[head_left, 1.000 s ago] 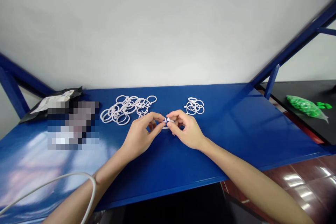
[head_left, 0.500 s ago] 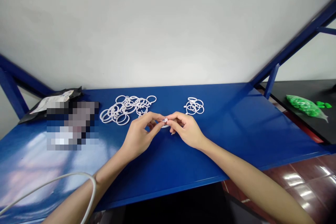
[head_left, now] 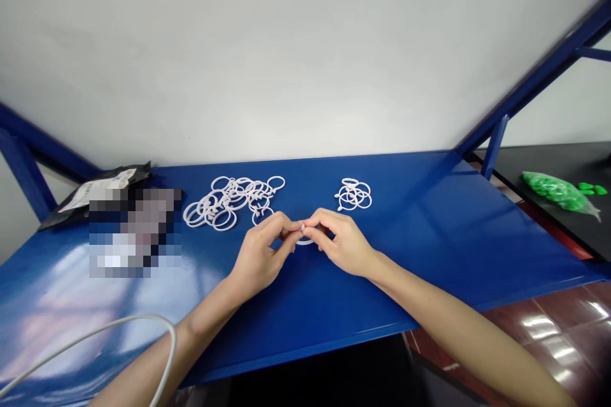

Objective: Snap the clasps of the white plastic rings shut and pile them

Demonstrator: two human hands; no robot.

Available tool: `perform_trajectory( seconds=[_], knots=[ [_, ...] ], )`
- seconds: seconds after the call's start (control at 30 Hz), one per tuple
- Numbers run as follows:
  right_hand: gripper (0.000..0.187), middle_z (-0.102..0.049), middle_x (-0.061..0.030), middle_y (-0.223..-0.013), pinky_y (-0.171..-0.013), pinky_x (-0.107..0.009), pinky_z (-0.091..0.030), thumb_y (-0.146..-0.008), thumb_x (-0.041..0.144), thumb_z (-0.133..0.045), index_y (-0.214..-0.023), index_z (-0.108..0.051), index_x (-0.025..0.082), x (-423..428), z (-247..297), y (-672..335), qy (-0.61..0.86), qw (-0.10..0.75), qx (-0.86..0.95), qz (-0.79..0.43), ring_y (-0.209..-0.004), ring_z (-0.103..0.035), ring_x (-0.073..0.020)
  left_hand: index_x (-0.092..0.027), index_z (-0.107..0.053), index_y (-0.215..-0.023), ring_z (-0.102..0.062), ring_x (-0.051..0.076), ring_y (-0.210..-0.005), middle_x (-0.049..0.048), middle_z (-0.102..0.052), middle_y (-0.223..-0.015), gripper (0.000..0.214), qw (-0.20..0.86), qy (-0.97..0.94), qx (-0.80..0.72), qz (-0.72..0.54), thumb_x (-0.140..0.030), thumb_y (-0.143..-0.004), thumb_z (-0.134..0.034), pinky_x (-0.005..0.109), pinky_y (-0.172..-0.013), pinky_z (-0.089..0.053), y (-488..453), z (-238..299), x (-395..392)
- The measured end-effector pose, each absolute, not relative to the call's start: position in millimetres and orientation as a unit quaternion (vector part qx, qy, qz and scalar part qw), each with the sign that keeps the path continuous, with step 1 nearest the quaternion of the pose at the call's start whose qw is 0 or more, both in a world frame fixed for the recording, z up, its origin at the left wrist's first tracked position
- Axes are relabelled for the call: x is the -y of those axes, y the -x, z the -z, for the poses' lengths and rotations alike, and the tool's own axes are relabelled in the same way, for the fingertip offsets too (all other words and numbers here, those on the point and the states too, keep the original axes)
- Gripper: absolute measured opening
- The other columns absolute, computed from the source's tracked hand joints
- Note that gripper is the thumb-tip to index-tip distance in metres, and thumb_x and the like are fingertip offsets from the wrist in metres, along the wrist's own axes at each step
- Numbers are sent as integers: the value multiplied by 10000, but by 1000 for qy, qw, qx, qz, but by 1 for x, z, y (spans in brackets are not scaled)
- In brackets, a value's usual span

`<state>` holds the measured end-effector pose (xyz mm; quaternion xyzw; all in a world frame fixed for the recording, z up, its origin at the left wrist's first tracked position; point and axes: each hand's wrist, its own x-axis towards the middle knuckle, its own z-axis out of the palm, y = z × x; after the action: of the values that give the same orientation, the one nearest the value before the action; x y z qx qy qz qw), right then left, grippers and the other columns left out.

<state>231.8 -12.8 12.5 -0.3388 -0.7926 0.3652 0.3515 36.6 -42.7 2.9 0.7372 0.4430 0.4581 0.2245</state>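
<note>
A white plastic ring (head_left: 304, 242) is pinched at its small end piece between the fingertips of both hands, low over the blue table (head_left: 334, 292). My left hand (head_left: 264, 248) grips it from the left, thumb and forefinger closed. From the right, my right hand (head_left: 341, 241) pinches the same spot, its fingertips meeting the left ones. Fingers cover most of the ring. Beyond my left hand lies a larger heap of white rings (head_left: 224, 221) with small end pieces. A smaller cluster of similar rings (head_left: 356, 194) sits beyond my right hand.
A black bag with a white label (head_left: 102, 189) lies at the far left, near a blurred-out object (head_left: 147, 222). A white cable (head_left: 114, 320) loops over my left forearm. At right, a black surface carries a bag of green pieces (head_left: 561, 191). A white wall (head_left: 305, 63) stands behind.
The fingertips of both hands have closed together over the ring's end piece, hiding more of it. The hands sit slightly lower in view. Both ring piles stay as they were.
</note>
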Motion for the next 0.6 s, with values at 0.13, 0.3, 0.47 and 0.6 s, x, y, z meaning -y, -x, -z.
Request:
perform_trajectory(
  seconds=[0.13,0.3,0.47,0.6],
  knots=[
    [178,-712,-14,-909,-688,-264,-490,-1021,343,-588,-959,-694,213,3,-9,-234,366,332,814,-305,-702,-625,-129,-229,-681,-1009,-654,128,-734,13,-701,-906,104,163,-784,-456,-388,-259,-978,-586,252,-682,-525,-27,-6,32],
    [183,-739,-57,-1045,-703,-295,-493,-1032,338,-579,-1062,-699,202,-19,-11,-253,489,302,813,-96,-839,-693,-187,-211,-716,-1075,-637,297,-1046,103,-720,-1046,222,-40,-733,-602,-315,-325,-974,-556,444,-933,-516,2,-1,8],
    [223,-680,-107,-1205,-623,-320,-500,-1025,321,-569,-1169,-675,187,-30,-16,-266,603,206,771,-1,-853,-716,-241,-198,-750,-948,-598,325,-993,126,-707,-980,263,-86,-739,-628,-227,-358,-966,-542,477,-911,-502,14,11,-6],
    [285,-663,-119,-1209,-634,-334,-528,-1040,380,-527,-1208,-672,201,-23,-16,-257,586,191,787,0,-867,-718,-248,-208,-741,-935,-587,325,-1005,120,-706,-985,244,-65,-747,-627,-211,-319,-962,-526,455,-889,-500,14,13,-7]
  ],
)
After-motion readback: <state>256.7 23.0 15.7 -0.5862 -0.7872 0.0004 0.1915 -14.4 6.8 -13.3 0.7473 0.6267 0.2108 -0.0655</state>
